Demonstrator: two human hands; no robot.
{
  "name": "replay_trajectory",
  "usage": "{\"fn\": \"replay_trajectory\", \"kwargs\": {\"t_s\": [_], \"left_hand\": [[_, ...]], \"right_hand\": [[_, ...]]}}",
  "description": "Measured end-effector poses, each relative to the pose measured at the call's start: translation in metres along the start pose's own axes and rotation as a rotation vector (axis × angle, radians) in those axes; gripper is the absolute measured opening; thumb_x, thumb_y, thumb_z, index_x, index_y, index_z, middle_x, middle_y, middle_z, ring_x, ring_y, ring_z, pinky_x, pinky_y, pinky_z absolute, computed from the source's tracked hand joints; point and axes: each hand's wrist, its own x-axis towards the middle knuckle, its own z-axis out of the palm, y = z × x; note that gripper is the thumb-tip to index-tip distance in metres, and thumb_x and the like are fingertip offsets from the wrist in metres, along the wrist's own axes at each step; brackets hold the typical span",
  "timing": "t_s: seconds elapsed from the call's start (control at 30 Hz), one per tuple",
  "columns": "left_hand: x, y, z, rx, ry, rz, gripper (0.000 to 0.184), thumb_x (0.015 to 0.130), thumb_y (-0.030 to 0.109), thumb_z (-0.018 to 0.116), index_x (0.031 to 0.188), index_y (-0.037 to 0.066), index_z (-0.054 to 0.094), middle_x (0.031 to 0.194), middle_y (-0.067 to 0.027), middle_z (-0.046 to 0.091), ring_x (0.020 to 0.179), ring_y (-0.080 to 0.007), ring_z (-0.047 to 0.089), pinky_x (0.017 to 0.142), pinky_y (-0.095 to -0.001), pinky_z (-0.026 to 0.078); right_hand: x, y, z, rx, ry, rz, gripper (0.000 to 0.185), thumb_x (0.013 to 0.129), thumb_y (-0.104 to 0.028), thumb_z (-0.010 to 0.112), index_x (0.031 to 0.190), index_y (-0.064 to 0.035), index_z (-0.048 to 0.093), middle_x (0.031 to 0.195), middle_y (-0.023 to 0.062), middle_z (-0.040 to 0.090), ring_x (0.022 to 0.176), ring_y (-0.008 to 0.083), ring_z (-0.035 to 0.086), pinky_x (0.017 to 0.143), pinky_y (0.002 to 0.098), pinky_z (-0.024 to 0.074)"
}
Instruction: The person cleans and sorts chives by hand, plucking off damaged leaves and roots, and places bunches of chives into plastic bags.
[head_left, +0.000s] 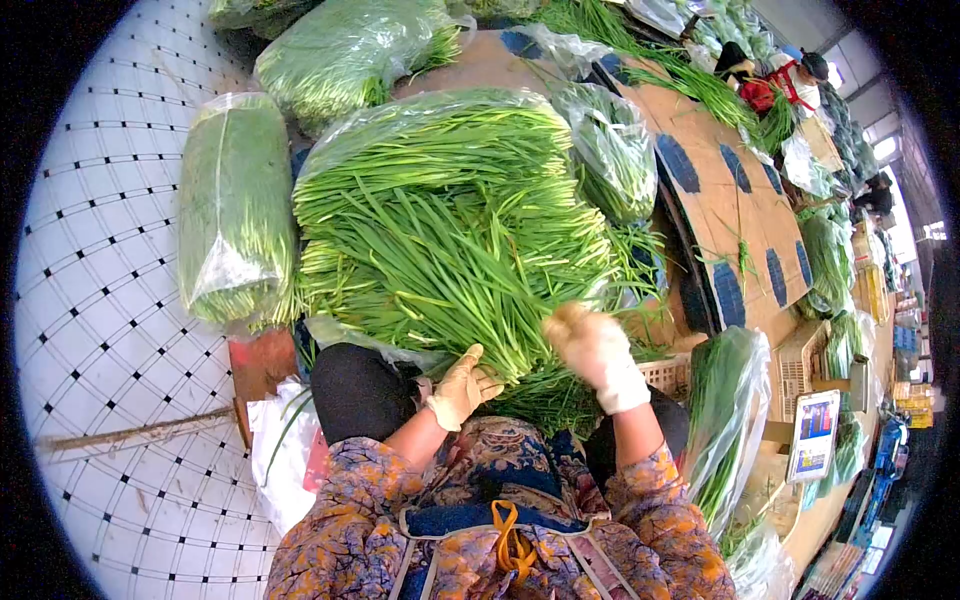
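While my two hands work low in front of my lap, the big heap of long green stalks (pixel 450 230) lies just beyond them, spreading forward and mostly to the left of my right hand. My left hand (pixel 463 390), in a cream glove, is half open at the heap's near edge, thumb up and fingers against the stalks; whether they grip any, I cannot tell. My right hand (pixel 592 350), in a paler glove, is curled in beside the heap's near right edge, but it is blurred, so I cannot tell what, if anything, it holds.

The stalks are slim, flat and glossy, deep green with yellowish-white ends, crossing one another on top and layered more evenly at the sides. Thin, crinkled clear plastic shows along the heap's far edge. To the left stands a plump, block-shaped wrapped bundle (pixel 230 220), its film shiny and taut; a rounder bag (pixel 350 50) sits beyond. On the right are stiff brown boards (pixel 720 180) with ragged blue patches, and a latticed plastic basket (pixel 663 375) near my right wrist.
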Motion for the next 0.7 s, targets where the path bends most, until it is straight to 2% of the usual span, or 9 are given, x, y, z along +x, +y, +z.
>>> {"fn": "replay_trajectory", "kwargs": {"t_s": [0.1,0.17,0.2,0.33,0.43,0.57,0.63,0.67,0.7], "left_hand": [[0.003,-0.018,-0.013,-0.045,0.086,-0.022,0.062,0.085,0.049,0.042,0.130,0.010,0.025,0.125,-0.0209,0.040,0.114,-0.0332,0.042,0.094,-0.0438,0.034],[-0.004,-0.029,-0.019,0.012,0.061,0.051,0.066,0.083,0.055,0.041,0.126,0.006,0.030,0.121,-0.0232,0.042,0.111,-0.0336,0.045,0.092,-0.0436,0.036],[-0.010,-0.025,-0.013,0.044,0.065,0.042,0.066,0.083,0.056,0.039,0.125,0.006,0.030,0.119,-0.0216,0.043,0.109,-0.0319,0.047,0.091,-0.0433,0.037],[-0.011,-0.019,-0.010,-0.122,-0.039,0.081,0.067,0.087,0.051,0.038,0.137,0.016,0.013,0.125,-0.0222,0.037,0.112,-0.0328,0.043,0.089,-0.0437,0.039],[-0.030,-0.003,0.026,-0.040,-0.029,0.201,0.059,0.086,0.052,0.036,0.130,0.013,0.031,0.125,-0.0068,0.043,0.113,-0.0220,0.042,0.097,-0.0367,0.030],[0.010,-0.012,-0.023,0.036,0.003,0.034,0.044,0.087,0.037,0.045,0.124,0.014,0.041,0.123,-0.0047,0.045,0.113,-0.0185,0.040,0.097,-0.0364,0.029],[0.001,0.000,-0.006,0.155,0.172,-0.020,0.039,0.088,0.035,0.045,0.119,0.011,0.045,0.114,-0.0057,0.052,0.103,-0.0186,0.048,0.087,-0.0355,0.038],[0.011,-0.005,-0.020,0.183,0.081,0.033,0.037,0.089,0.034,0.044,0.117,0.010,0.047,0.101,-0.0051,0.057,0.085,-0.0185,0.057,0.066,-0.0311,0.046],[0.007,-0.003,-0.018,0.182,0.080,0.035,0.037,0.089,0.034,0.044,0.117,0.010,0.047,0.101,-0.0051,0.057,0.085,-0.0185,0.057,0.066,-0.0311,0.046]], "right_hand": [[0.023,0.034,0.038,0.181,0.186,-0.003,0.059,0.080,-0.045,0.055,0.116,0.0007,0.046,0.098,0.0213,0.059,0.090,0.0301,0.059,0.077,0.0374,0.0464],[0.025,0.046,0.085,-0.179,0.280,-0.238,0.079,0.075,-0.049,0.058,0.124,0.0070,0.034,0.100,0.0240,0.057,0.088,0.0336,0.058,0.076,0.0359,0.0473],[0.016,0.013,0.075,-0.140,-0.052,-0.058,0.090,0.070,-0.052,0.061,0.124,0.0131,0.029,0.102,0.0270,0.056,0.091,0.0349,0.058,0.080,0.0351,0.0465],[-0.005,-0.004,0.110,-0.310,0.173,-0.334,0.062,0.073,-0.023,0.059,0.121,0.0088,0.035,0.080,0.0147,0.058,0.070,0.0256,0.060,0.061,0.0352,0.0494],[-0.025,-0.012,0.142,-0.481,0.232,-0.346,0.055,0.073,-0.011,0.051,0.122,0.0095,0.034,0.103,0.0246,0.055,0.071,0.0228,0.061,0.056,0.0303,0.0497],[-0.041,-0.002,0.155,-0.398,0.271,-0.503,0.047,0.074,-0.013,0.052,0.117,0.0037,0.044,0.106,0.0253,0.054,0.074,0.0283,0.060,0.061,0.0323,0.0498],[-0.040,-0.004,0.112,0.055,-0.148,-0.360,0.028,0.080,-0.016,0.054,0.103,-0.0005,0.055,0.097,0.0203,0.058,0.073,0.0299,0.059,0.071,0.0336,0.0489],[-0.041,-0.001,0.103,0.322,-0.066,-0.186,0.022,0.082,-0.023,0.056,0.088,-0.0017,0.059,0.082,0.0162,0.061,0.071,0.0285,0.058,0.071,0.0317,0.0477],[-0.037,0.000,0.093,0.326,0.005,-0.061,0.025,0.083,-0.024,0.056,0.090,-0.0003,0.057,0.076,0.0154,0.061,0.072,0.0288,0.058,0.070,0.0319,0.0465]]}}
